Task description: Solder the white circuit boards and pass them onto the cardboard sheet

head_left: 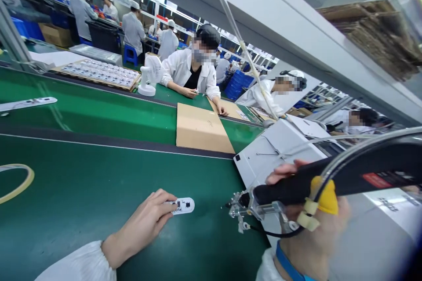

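My left hand (145, 224) lies on the green mat (82, 193), its fingertips pressing the near end of a small white oblong part (183, 205) with dark components on its face. My right hand (313, 237), with a yellow finger cot, grips a black electric screwdriver (329, 180) held nearly level. The tool's metal tip (239, 206) points left and sits a short way to the right of the white part, not touching it. A grey hose runs from the tool up and to the right.
A cardboard sheet (201, 129) lies across the green conveyor belt (99, 114). A white machine (277, 149) stands at the right. A tape ring (16, 182) is at the far left. Across the belt sit co-workers in white coats, beside a small fan (150, 74) and a tray of parts (99, 73).
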The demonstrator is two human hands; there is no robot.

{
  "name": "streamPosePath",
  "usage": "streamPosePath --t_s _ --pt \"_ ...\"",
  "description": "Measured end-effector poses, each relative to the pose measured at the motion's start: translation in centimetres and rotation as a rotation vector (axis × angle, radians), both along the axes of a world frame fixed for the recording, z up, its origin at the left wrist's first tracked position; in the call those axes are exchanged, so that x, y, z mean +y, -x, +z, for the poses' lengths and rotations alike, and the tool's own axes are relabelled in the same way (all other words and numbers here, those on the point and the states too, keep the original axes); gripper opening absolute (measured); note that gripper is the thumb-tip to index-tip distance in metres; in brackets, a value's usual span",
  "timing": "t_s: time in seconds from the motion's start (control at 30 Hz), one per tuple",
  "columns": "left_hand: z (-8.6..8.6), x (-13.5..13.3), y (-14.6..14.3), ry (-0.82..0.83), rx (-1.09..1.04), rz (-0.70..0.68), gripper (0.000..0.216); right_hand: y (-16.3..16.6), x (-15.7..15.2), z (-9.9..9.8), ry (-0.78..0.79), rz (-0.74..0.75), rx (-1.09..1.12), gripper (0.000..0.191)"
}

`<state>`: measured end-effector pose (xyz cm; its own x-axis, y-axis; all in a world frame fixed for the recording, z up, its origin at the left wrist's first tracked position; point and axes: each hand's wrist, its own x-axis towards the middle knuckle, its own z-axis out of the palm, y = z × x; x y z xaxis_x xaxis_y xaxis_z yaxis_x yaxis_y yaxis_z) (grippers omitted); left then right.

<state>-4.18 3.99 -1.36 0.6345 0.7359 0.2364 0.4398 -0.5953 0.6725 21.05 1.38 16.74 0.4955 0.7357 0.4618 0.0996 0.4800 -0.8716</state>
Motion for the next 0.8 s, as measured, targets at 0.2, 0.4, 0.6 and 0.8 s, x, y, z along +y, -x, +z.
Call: streamPosePath --t_s 0.2,0.4,0.6,0.8 --pt "0.3 -2.0 -0.3 0.018 0.011 -0.090 0.029 -0.7 1.1 0.3 -0.041 0.417 -0.002 0.030" --pt "0.5 -2.6 -0.7 0.063 -0.005 -0.059 0.028 0.1 1.7 0.3 -0.104 0.531 -0.054 0.031" --pt "0.4 -2.6 -0.7 0.074 0.003 -0.050 0.030 1.2 1.8 -0.7 -0.146 0.499 -0.101 0.026" --pt "0.9 -2.8 -0.8 0.115 0.013 -0.047 0.028 2.0 1.9 -1.0 -0.144 0.431 -0.102 0.047"
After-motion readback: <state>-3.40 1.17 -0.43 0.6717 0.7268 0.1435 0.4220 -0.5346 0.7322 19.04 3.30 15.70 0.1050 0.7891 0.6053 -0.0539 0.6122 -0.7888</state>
